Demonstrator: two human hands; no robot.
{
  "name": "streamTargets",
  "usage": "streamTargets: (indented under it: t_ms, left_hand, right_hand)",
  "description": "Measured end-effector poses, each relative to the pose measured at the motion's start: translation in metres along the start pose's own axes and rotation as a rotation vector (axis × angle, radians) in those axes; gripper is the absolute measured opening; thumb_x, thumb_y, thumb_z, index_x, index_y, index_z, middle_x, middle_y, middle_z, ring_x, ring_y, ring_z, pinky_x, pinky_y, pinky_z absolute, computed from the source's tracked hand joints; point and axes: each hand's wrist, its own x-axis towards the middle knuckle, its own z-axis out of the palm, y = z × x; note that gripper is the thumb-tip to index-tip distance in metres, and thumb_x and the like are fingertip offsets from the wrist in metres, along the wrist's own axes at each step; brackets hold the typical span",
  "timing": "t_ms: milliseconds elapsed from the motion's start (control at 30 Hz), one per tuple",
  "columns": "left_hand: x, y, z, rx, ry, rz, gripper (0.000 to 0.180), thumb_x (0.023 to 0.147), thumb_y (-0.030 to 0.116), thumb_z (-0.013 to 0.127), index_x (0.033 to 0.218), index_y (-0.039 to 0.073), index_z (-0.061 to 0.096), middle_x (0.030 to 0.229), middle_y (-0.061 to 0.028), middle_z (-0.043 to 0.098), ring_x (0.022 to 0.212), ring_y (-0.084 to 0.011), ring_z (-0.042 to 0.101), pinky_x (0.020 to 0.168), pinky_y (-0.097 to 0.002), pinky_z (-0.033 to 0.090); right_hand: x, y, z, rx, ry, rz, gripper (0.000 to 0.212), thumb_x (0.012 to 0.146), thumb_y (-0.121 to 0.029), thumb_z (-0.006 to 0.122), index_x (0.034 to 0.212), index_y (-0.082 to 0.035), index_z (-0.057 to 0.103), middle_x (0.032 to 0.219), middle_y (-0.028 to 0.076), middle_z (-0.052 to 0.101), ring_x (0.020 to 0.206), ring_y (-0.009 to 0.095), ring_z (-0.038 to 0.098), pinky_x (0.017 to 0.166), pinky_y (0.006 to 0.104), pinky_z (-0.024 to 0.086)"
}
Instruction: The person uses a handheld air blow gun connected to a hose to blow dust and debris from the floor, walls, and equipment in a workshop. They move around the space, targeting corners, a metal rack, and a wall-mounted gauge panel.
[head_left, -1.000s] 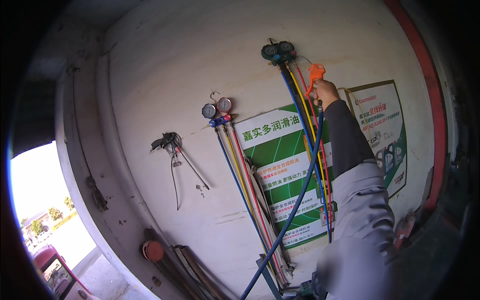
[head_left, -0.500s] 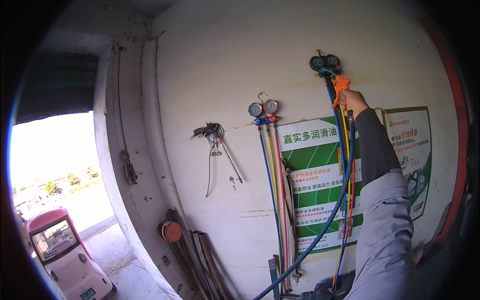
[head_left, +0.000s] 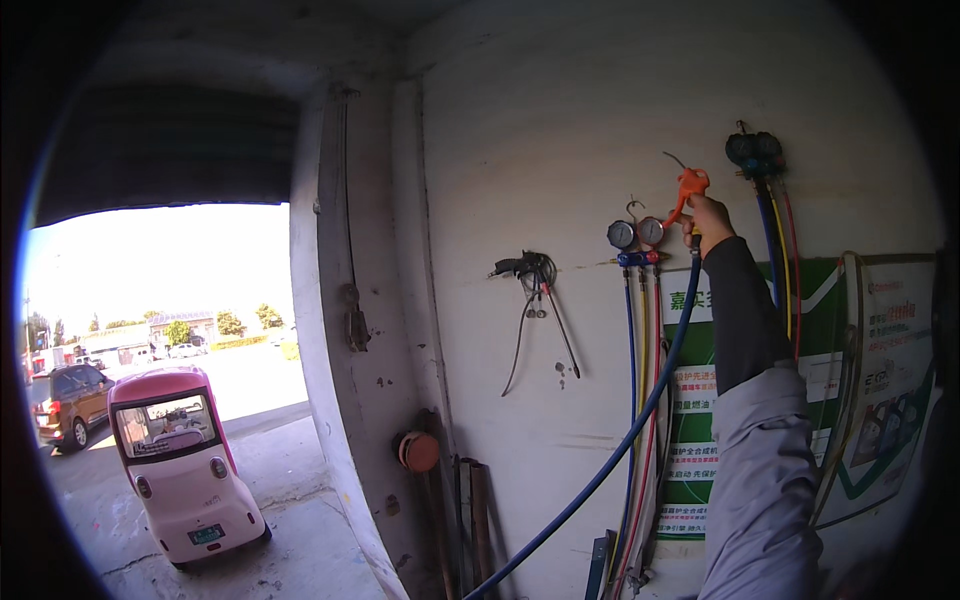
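My right hand [head_left: 712,222] is raised on an outstretched arm and closed around the handle of an orange air blow gun [head_left: 690,184]. The gun's thin bent nozzle points up and left. From its base a thick blue air hose [head_left: 648,402] curves down to the lower left. Just left of the hand, a gauge manifold [head_left: 638,259] with two round dials hangs on a hook, its blue, yellow and red hoses dangling. A darker gauge set [head_left: 755,157] hangs higher on the right, apart from the hand. My left hand is out of view.
A black spray-type gun [head_left: 525,268] with a thin hose hangs on the white wall. Green and white posters [head_left: 820,400] cover the right side. Long bars [head_left: 482,520] lean in the corner. Outside the open doorway stand a pink vehicle [head_left: 185,490] and a brown car [head_left: 72,405].
My view has swung left, showing more of the doorway. My right hand and the blow gun have moved from in front of the darker gauge set to beside the red-and-blue one.
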Motion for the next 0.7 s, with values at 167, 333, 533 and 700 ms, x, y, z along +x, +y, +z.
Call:
streamTargets:
  t_ms: [167, 333, 533, 700]
  left_hand:
    - [0.002, -0.009, 0.005, -0.013, 0.048, 0.023, 0.048, 0.093, 0.042, 0.066, 0.068, 0.003, 0.058, 0.056, 0.0012, 0.04, 0.057, -0.0102, 0.036, 0.051, -0.0343, 0.032]
    - [0.018, -0.014, 0.01, 0.027, 0.06, 0.017, 0.047, 0.093, 0.041, 0.065, 0.067, 0.003, 0.057, 0.055, 0.0009, 0.04, 0.056, -0.0106, 0.035, 0.05, -0.0342, 0.032]
    - [0.032, -0.014, -0.003, 0.129, 0.183, 0.057, 0.047, 0.092, 0.039, 0.068, 0.064, 0.002, 0.057, 0.053, -0.0012, 0.04, 0.055, -0.0109, 0.034, 0.049, -0.0353, 0.032]
    - [0.026, -0.016, -0.023, 0.168, 0.3, 0.082, 0.045, 0.091, 0.038, 0.07, 0.066, 0.002, 0.059, 0.053, -0.0014, 0.04, 0.054, -0.0111, 0.034, 0.049, -0.0356, 0.031]
  right_hand:
    - [0.004, 0.019, 0.062, -0.168, -0.039, -0.111, 0.032, 0.094, -0.03, 0.046, 0.079, -0.003, 0.052, 0.062, 0.009, 0.053, 0.046, 0.018, 0.046, 0.038, 0.0338, 0.033]
    - [-0.017, 0.018, 0.138, -0.32, -0.237, -0.26, 0.033, 0.096, -0.025, 0.042, 0.092, 0.005, 0.055, 0.065, 0.012, 0.058, 0.043, 0.023, 0.053, 0.04, 0.0374, 0.043]
    - [-0.043, 0.01, 0.205, -0.528, -0.374, -0.48, 0.031, 0.095, -0.023, 0.045, 0.101, 0.006, 0.054, 0.067, 0.013, 0.055, 0.042, 0.02, 0.052, 0.041, 0.037, 0.044]
    - [-0.063, -0.003, 0.212, -0.172, -0.555, -0.133, 0.028, 0.096, -0.027, 0.049, 0.098, 0.0, 0.053, 0.071, 0.009, 0.055, 0.048, 0.015, 0.05, 0.042, 0.0333, 0.041]
